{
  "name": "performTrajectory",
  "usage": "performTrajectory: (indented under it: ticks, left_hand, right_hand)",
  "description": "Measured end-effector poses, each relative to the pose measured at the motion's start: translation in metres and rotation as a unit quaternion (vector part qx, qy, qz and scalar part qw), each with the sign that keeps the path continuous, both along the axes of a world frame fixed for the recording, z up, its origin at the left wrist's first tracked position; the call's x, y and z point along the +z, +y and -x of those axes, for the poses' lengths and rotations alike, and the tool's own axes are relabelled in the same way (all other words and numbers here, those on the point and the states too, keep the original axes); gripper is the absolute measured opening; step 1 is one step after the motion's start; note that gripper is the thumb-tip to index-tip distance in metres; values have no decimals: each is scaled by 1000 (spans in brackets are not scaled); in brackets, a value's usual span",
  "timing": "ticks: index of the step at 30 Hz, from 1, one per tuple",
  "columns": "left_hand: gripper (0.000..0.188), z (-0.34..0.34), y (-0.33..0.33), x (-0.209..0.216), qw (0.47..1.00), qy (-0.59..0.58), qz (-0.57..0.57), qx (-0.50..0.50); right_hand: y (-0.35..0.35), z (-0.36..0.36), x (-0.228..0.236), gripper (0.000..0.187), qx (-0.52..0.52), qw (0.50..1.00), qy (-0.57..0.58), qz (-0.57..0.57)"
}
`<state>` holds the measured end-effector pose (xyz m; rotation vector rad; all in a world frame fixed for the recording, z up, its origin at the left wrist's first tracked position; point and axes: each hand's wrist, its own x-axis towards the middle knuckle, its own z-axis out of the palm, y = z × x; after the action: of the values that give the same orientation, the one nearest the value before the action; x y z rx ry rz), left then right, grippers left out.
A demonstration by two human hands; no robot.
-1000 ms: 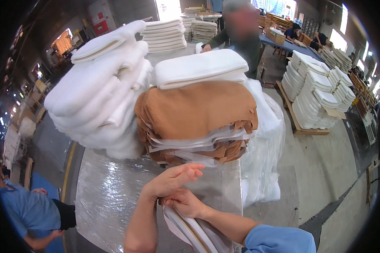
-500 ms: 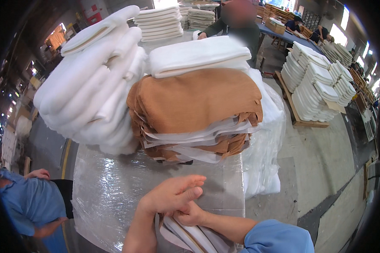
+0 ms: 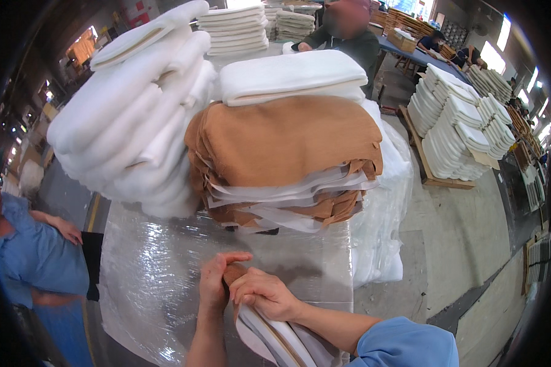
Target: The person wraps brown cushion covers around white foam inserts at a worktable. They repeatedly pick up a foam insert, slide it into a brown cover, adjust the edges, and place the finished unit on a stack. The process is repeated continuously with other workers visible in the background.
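At the lower middle, a long padded piece with white layers (image 3: 269,335) and a brown cloth end (image 3: 231,273) points up from the bottom edge of the view. My left hand (image 3: 214,281) curves around that brown end from the left, one finger stretched across its top. From the right, my right hand (image 3: 264,295) is closed on the same end, knuckles up and fingers bent over the cloth edge. The cloth inside both grips is partly hidden. Beyond my hands lies a thick pile of brown cloth (image 3: 288,140) with pale sheets between its layers.
The table (image 3: 147,269) has a shiny plastic cover. White padding stands heaped (image 3: 116,122) at the left, with a folded white pad (image 3: 294,74) behind the brown pile. A person in blue (image 3: 43,251) is at the left, another (image 3: 355,43) across the table. White stacks rest on a pallet (image 3: 431,171).
My left hand has turned from lying outstretched over the right hand to curving around the brown end. My right hand has shifted slightly up and left. The person at the left has moved an arm.
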<state>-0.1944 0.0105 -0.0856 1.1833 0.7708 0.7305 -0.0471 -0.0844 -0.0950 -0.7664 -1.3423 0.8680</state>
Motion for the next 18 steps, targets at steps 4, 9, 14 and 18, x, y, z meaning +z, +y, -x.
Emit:
performTrajectory:
  ticks: [4, 9, 14, 18]
  left_hand:
    - [56, 3, -7, -14, 996, -68, -63, 13]
    - [58, 3, -18, -16, 989, -57, -129, 40]
    - [66, 5, -22, -16, 991, -41, -121, 49]
    - [76, 7, -27, -16, 995, -57, -81, 24]
  right_hand:
    - [-2, 4, -1, 25, -3, 1000, -9, 11]
    - [1, 5, 0, 27, -1, 1000, -16, 1]
    - [0, 6, 1, 28, -3, 1000, -12, -1]
    - [0, 4, 3, 26, -4, 1000, -8, 0]
